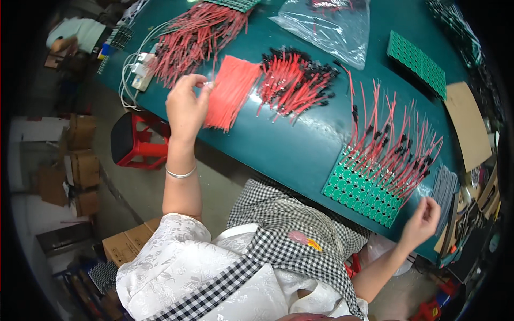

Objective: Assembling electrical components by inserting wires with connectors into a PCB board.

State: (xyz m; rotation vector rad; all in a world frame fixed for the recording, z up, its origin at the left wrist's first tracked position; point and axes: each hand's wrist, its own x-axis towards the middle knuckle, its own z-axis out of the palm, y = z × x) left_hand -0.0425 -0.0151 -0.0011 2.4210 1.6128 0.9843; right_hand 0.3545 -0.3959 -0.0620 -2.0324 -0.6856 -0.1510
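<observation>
At the left, my left hand (187, 104) pinches the end of a thin red wire (213, 67) between thumb and fingertips, beside a flat bundle of red wires (231, 93). My right hand (423, 223) hovers by the table's near right edge with its fingers curled together; anything in them is too small to make out. Close to it lies a bundle of grey wires (444, 187). Between my hands sits a panel of green circuit boards (358, 192), with red wires bearing black connectors (391, 144) standing up along its far part.
A pile of red wires with black connectors (294, 85) lies mid-table. Farther back are a tangled red wire heap (201, 40), a clear plastic bag (332, 32) and another green panel (417, 63). A white power strip (143, 72) rests at the left edge, above a red stool (140, 142).
</observation>
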